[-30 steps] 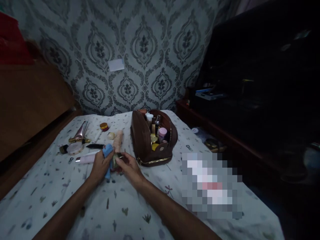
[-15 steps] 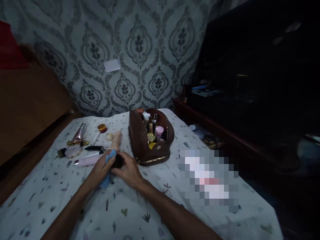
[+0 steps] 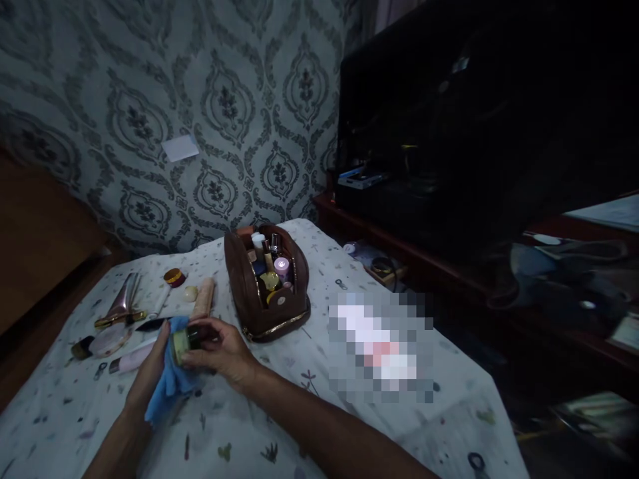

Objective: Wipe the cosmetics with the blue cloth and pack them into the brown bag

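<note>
A small greenish jar with a dark lid (image 3: 180, 346) is held between both hands, just in front of the brown cosmetic bag (image 3: 267, 326). My right hand (image 3: 227, 352) grips the jar from the right, fingers and thumb around its lid end. A light blue cloth (image 3: 172, 389) is bunched in my left hand (image 3: 150, 367), pressed against the jar's left side and hanging down towards the sheet. The unzipped bag is full of bottles and jars, among them a pink-lidded jar (image 3: 282, 266). Beyond my hands, a beige tube (image 3: 203, 297) lies on the sheet.
Left of the hands lie a rose-coloured tube (image 3: 124, 296), a round clear compact (image 3: 110, 340), a pink tube (image 3: 134, 358), a red-and-gold jar (image 3: 174, 277) and a cream-coloured round item (image 3: 190, 293). A blurred-out item (image 3: 377, 346) rests on the right. A dark television (image 3: 449, 133) stands beyond the bed's edge.
The view has swung right, so the bag and items sit further left. The jar has been turned, and its greenish side now shows against the blue cloth.
</note>
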Demonstrator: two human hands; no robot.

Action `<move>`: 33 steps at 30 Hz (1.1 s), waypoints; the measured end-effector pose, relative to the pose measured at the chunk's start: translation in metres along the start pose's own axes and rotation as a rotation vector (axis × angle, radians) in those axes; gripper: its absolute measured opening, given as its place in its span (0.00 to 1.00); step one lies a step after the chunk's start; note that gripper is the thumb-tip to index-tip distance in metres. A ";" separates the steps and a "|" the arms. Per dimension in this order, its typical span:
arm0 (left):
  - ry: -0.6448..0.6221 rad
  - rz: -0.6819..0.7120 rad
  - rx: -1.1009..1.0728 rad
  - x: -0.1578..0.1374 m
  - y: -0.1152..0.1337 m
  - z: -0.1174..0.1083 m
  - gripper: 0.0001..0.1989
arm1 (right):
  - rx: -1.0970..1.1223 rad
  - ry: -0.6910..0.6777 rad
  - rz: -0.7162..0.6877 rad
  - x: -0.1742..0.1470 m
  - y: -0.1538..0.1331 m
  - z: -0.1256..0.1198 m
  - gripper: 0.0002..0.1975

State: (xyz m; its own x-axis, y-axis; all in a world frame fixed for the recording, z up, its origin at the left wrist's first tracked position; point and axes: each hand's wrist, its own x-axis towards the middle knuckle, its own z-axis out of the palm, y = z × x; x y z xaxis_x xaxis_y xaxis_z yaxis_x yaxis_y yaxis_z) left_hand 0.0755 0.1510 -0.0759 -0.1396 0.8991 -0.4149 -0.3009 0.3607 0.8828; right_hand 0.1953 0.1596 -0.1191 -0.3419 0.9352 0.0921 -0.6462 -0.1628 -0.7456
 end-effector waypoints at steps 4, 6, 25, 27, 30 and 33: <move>0.055 0.042 -0.066 -0.006 -0.013 0.014 0.21 | -0.292 0.088 -0.239 -0.001 -0.002 -0.003 0.29; 0.036 0.074 -0.079 -0.010 -0.018 0.020 0.21 | -0.555 0.153 -0.380 -0.002 -0.005 -0.005 0.26; 0.059 0.762 0.750 -0.001 0.023 0.043 0.24 | -0.823 0.338 -0.739 -0.030 -0.071 0.006 0.22; -0.142 1.003 0.956 0.006 0.036 0.059 0.20 | -0.764 0.410 -0.756 -0.033 -0.099 0.004 0.22; -0.460 1.377 1.344 0.015 0.052 0.084 0.15 | -0.777 0.463 -0.745 -0.023 -0.137 -0.009 0.19; -0.641 1.523 1.623 0.017 0.062 0.096 0.21 | -1.001 0.433 -0.687 -0.004 -0.163 -0.032 0.16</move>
State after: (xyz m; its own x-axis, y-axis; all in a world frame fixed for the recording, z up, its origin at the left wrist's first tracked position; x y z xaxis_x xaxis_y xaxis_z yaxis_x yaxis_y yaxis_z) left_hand 0.1449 0.2128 -0.0074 0.8534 0.4307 0.2937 0.4763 -0.8732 -0.1034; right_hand 0.3239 0.1922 -0.0189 0.2251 0.7889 0.5718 0.2544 0.5189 -0.8161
